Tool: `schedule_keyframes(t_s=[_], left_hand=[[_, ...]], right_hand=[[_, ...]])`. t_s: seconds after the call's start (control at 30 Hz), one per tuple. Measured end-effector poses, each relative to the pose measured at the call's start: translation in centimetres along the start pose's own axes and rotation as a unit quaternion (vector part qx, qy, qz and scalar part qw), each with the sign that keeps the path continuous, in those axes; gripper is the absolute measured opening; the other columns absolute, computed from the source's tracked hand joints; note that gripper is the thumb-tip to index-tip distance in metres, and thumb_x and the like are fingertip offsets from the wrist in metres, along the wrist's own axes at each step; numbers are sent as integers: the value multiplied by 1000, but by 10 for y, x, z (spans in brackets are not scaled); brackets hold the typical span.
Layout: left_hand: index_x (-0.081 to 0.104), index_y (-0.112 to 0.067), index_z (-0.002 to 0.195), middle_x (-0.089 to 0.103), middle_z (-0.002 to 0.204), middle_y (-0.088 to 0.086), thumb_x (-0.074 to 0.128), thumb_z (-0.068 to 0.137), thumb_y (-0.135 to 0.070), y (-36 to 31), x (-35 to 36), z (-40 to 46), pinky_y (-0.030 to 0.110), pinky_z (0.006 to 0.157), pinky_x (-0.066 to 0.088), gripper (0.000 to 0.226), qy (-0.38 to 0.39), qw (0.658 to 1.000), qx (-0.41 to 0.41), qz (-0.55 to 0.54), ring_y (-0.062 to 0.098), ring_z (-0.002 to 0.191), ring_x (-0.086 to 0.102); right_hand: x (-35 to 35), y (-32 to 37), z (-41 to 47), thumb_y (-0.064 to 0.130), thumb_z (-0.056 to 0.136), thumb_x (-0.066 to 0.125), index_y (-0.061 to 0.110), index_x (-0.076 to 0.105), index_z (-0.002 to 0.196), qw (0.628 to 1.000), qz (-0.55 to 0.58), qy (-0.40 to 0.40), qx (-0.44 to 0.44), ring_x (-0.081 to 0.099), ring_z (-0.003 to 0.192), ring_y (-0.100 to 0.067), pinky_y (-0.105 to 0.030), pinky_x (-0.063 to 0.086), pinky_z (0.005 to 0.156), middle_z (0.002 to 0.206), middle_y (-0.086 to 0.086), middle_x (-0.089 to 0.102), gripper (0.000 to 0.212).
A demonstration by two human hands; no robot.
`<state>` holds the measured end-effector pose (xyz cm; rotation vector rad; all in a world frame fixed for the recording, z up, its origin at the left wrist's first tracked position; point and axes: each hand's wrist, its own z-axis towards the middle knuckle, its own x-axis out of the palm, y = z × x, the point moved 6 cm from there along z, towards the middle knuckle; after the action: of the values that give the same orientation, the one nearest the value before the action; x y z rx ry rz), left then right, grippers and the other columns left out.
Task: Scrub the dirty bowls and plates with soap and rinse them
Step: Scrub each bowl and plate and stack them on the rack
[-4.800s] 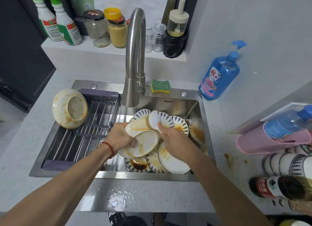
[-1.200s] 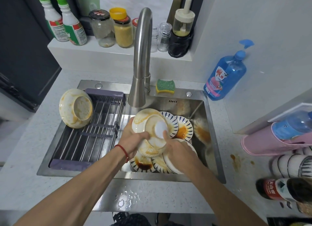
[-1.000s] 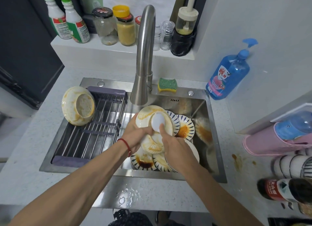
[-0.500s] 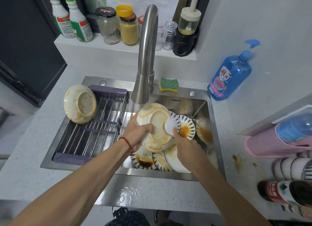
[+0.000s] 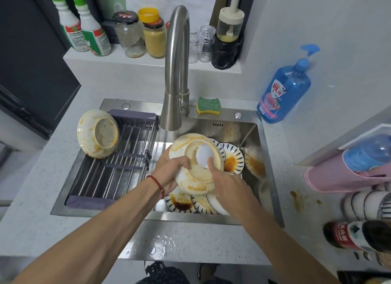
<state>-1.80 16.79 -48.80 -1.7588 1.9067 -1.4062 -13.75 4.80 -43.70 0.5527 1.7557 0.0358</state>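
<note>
The fingers (image 5: 209, 164) of the right hand (image 5: 227, 185) press a white round scrubber (image 5: 203, 155) against a sauce-smeared bowl (image 5: 195, 177), clamped on the pad. The left hand (image 5: 171, 173) grips the bowl's rim, fingers curled round it, a red string at the wrist. The bowl is held tilted above the sink (image 5: 268, 177), over stained patterned plates (image 5: 231, 162) lying in the basin, just below the faucet (image 5: 176, 72). Another dirty bowl (image 5: 97, 133) leans on the drying rack (image 5: 118, 169) to the left. A green-and-yellow sponge (image 5: 208, 105) sits on the sink ledge; a blue soap bottle (image 5: 283, 91) stands on the counter (image 5: 31, 209).
</note>
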Motion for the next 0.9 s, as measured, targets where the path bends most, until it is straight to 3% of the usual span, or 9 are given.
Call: schedule_keyframes(t_s=[0.1, 0.17, 0.3, 0.43, 0.53, 0.63, 0.73, 0.8, 0.9], left_hand=[[62, -5, 128, 70, 123, 22, 48, 72, 31, 1, 5, -3, 61, 88, 59, 68, 3, 1000, 0, 10, 41, 112, 70], [61, -4, 130, 69, 124, 24, 51, 69, 29, -1, 2, -1, 64, 89, 58, 70, -4, 1000, 3, 3, 43, 111, 70], [59, -2, 133, 66, 131, 27, 61, 55, 20, -4, -10, -2, 71, 93, 53, 82, -9, 1000, 7, 15, 46, 117, 67], [61, -2, 131, 69, 126, 26, 58, 57, 22, -3, -6, -3, 64, 86, 59, 78, -10, 1000, 1, 25, 44, 112, 70], [63, -2, 128, 71, 118, 26, 49, 66, 29, -6, -13, -4, 51, 74, 62, 71, -13, 1000, -13, 11, 43, 104, 72], [63, -6, 130, 69, 124, 22, 57, 58, 23, -9, -14, -9, 60, 84, 61, 78, -12, 1000, -15, 22, 43, 112, 69], [61, -5, 132, 69, 124, 24, 59, 51, 19, -7, -8, -10, 63, 88, 59, 84, -11, 1000, -13, 12, 43, 111, 70], [63, -3, 129, 70, 122, 27, 58, 55, 21, -6, -11, -8, 63, 86, 60, 79, -19, 1000, -11, -3, 45, 108, 71], [65, -3, 126, 71, 123, 25, 51, 67, 26, -5, -18, -3, 62, 83, 61, 68, -20, 1000, -14, -12, 47, 111, 69]], right_hand=[[-9, -16, 22, 6, 100, 45, 27, 11, 162, 998, -28, -25, 46, 52, 67, -17, -36, 44, 59, 83, 3, 54, 73], [-2, 1, 24, 2, 97, 45, 30, 8, 161, 1000, 4, -9, 26, 54, 75, -23, -40, 44, 60, 85, -1, 56, 79], [4, -3, 3, 10, 99, 49, 31, 5, 161, 999, -10, 26, -16, 55, 72, -23, -38, 46, 61, 80, -1, 58, 79], [-3, 2, 21, -1, 98, 42, 32, 5, 161, 1000, -4, 2, 23, 56, 81, -27, -40, 43, 65, 89, -5, 58, 80], [9, 24, 4, 4, 98, 47, 35, 1, 161, 1000, 12, 8, -20, 51, 67, -20, -35, 37, 57, 77, 0, 53, 84], [6, -3, 2, 8, 100, 45, 32, 5, 163, 999, -22, 30, 0, 48, 63, -14, -33, 38, 56, 77, 1, 55, 78], [0, 3, 13, 5, 99, 44, 30, 5, 162, 1000, -18, 1, 12, 52, 64, -17, -33, 38, 52, 79, -2, 59, 79], [9, 22, 6, 5, 99, 48, 35, 2, 161, 1000, 1, 9, -16, 48, 59, -15, -30, 32, 48, 72, 0, 53, 84], [11, 11, -12, 8, 101, 47, 36, 2, 162, 999, -14, 30, -19, 53, 66, -15, -31, 38, 54, 79, -1, 58, 81]])
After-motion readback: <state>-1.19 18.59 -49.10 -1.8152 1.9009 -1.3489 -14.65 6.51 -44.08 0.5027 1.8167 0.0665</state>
